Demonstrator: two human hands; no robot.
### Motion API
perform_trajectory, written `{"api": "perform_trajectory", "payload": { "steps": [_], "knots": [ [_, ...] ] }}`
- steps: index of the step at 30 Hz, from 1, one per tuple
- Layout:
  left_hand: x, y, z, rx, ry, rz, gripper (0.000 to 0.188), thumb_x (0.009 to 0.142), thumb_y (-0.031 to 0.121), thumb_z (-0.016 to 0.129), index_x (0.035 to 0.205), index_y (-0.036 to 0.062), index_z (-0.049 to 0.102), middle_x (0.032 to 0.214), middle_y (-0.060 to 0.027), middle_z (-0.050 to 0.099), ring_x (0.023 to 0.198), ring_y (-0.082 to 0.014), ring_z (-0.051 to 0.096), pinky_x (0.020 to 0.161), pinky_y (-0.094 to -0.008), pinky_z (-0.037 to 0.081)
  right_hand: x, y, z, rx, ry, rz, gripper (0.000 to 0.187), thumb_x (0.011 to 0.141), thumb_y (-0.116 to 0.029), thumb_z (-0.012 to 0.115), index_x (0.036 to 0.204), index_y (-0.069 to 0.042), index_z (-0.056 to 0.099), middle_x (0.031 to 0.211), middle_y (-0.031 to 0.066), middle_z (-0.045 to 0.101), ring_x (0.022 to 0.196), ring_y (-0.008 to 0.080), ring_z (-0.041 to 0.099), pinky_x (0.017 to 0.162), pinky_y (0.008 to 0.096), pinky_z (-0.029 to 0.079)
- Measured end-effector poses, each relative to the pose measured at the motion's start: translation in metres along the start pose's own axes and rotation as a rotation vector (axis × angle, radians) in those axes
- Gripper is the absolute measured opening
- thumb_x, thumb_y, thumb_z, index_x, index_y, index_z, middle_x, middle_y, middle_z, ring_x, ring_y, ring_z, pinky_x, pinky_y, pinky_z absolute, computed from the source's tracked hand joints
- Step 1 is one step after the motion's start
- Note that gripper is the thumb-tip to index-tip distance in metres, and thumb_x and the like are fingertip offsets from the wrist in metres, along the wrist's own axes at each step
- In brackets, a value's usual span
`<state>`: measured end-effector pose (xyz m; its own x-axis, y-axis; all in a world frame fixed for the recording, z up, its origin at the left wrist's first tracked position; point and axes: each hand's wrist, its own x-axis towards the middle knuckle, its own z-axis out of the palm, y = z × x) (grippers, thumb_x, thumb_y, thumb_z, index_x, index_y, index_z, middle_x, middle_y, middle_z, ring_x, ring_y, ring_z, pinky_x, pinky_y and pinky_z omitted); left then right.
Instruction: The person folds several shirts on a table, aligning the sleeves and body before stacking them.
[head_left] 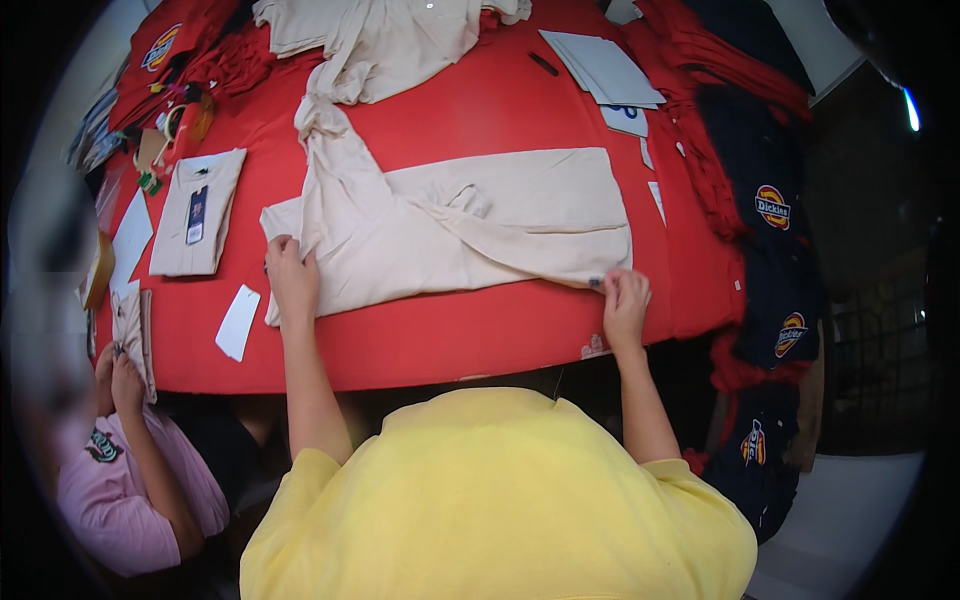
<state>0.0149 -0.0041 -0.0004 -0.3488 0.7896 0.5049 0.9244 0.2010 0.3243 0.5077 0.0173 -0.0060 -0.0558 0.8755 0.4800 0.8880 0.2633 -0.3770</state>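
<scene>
A cream T-shirt (400, 240) lies partly folded on the red-covered table (450, 350), with one sleeve end bunched toward the far side. My left hand (292, 275) grips the shirt's near edge at its left end, fingers curled on the fabric. At the right end, my right hand (627, 298) pinches the near corner of the hem, where a small dark spot shows beside the fingertips. A loose crease and a raised fold of cloth run across the shirt's middle. Just left of my left hand is a white card tag (238, 322).
Left of the shirt lies a folded cream shirt (190, 250) with a dark tag. A co-worker in pink (140, 480) holds a cream garment at far left. White cards (600, 70) and a dark pen (543, 63) lie far right. Navy garments (765, 270) hang along the right edge.
</scene>
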Motion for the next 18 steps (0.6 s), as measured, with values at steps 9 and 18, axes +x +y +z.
{"api": "perform_trajectory", "payload": {
  "steps": [9, 18],
  "knots": [
    [0.001, -0.006, 0.030, -0.028, 0.110, -0.233, 0.019, 0.093, 0.009, 0.050, 0.110, 0.0012, 0.052, 0.108, -0.0192, 0.061, 0.094, -0.0408, 0.059, 0.075, -0.0466, 0.049, 0.207, 0.050, 0.079, -0.145, -0.010, 0.100, 0.019, 0.096, -0.023, 0.051, 0.101, -0.006, 0.058, 0.096, 0.0158, 0.061, 0.091, 0.0405, 0.060, 0.077, 0.0492, 0.048],
    [0.012, -0.005, 0.025, 0.024, 0.075, -0.412, 0.024, 0.093, 0.022, 0.058, 0.095, -0.0017, 0.060, 0.080, -0.0211, 0.064, 0.074, -0.0389, 0.062, 0.063, -0.0439, 0.047, 0.230, 0.049, 0.099, -0.178, -0.039, 0.253, 0.032, 0.094, -0.039, 0.054, 0.104, -0.008, 0.057, 0.106, 0.0122, 0.061, 0.098, 0.0369, 0.059, 0.078, 0.0503, 0.048]
  ]
}}
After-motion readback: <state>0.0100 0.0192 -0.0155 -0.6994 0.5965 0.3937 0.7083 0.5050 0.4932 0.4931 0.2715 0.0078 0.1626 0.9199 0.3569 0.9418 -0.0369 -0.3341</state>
